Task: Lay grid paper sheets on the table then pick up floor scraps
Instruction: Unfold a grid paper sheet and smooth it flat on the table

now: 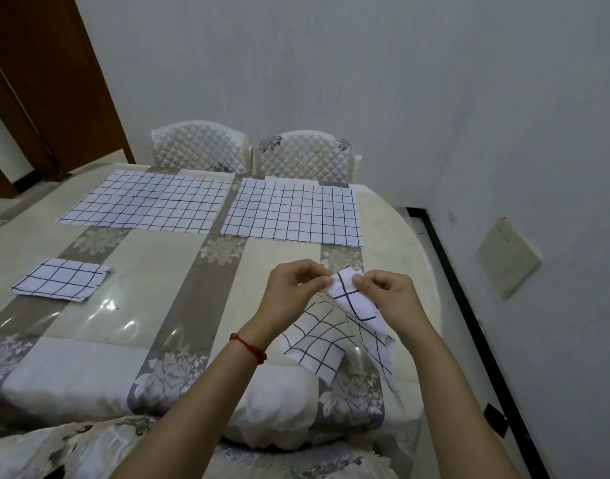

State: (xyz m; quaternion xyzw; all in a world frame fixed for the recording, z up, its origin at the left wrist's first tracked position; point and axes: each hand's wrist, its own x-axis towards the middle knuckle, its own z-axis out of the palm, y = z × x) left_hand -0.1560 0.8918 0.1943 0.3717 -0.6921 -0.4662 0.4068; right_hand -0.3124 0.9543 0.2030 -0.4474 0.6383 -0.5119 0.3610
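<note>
White sheets ruled with dark grid lines are what I am working with, and one of them, a folded grid sheet [345,319], sits between my hands at the lower right of centre in the frame. My left hand [289,292] pinches its upper corner between thumb and fingertips, and my right hand [389,299] pinches the layer just beside it, so both hands are closed on the same sheet and seem to be peeling its layers apart. The rest of it droops limp and creased toward the table [151,271], which suggests something thin and floppy that may behave more like cloth than stiff paper. To do this step well, I judge I should separate the layers slowly, keep the corners taut, and lower the sheet flat without dragging it across the surface. Two large grid sheets, a left one [148,202] and a right one [293,212], already lie flat side by side in the upper middle of the frame. A small folded piece [61,279] lies at the left. The table carries a beige and grey floral covering under a glossy clear film that catches highlights. Two quilted, diamond-stitched chair backs [251,150] stand beyond the far edge. No floor scraps are visible from here.
</note>
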